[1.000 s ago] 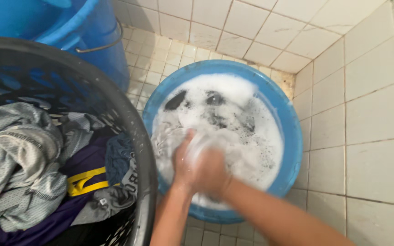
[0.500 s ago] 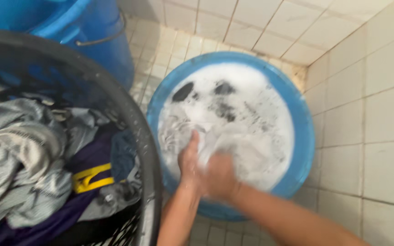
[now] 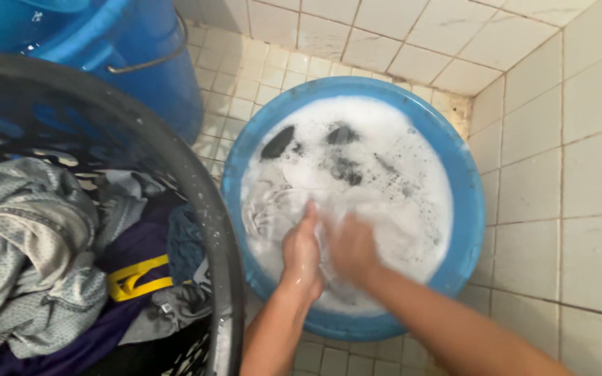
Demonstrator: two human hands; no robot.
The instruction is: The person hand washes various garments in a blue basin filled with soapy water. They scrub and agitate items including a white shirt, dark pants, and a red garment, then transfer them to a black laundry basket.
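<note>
- Scrubbing is under way in the head view: the left hand (image 3: 302,252) and the right hand (image 3: 352,251) press together, both closed on a bunched, pale, wet cloth (image 3: 273,209) that lies in the suds at the near side of a round blue plastic basin (image 3: 469,209).
- Judged from this view, washing is mid-course: the cloth is soaked and lathered but not rinsed or wrung; a tall black plastic laundry basket (image 3: 203,202) to the left holds a heap of dry-looking garments, apparently unwashed.
- Thick white foam (image 3: 377,132) covers most of the water; dark patches (image 3: 278,141) break through near the far rim, whether cloth or bare water cannot be told.
- The basket's wall is openwork mesh; inside lie a grey knit garment (image 3: 29,237), a dark purple fabric with a yellow band (image 3: 134,278), all crumpled and matte.
- A large blue plastic bucket with a wire handle (image 3: 141,69) stands behind the basket.
- Glossy off-white square wall tiles (image 3: 566,209) and small floor tiles (image 3: 259,76) with stained grout enclose the corner.
</note>
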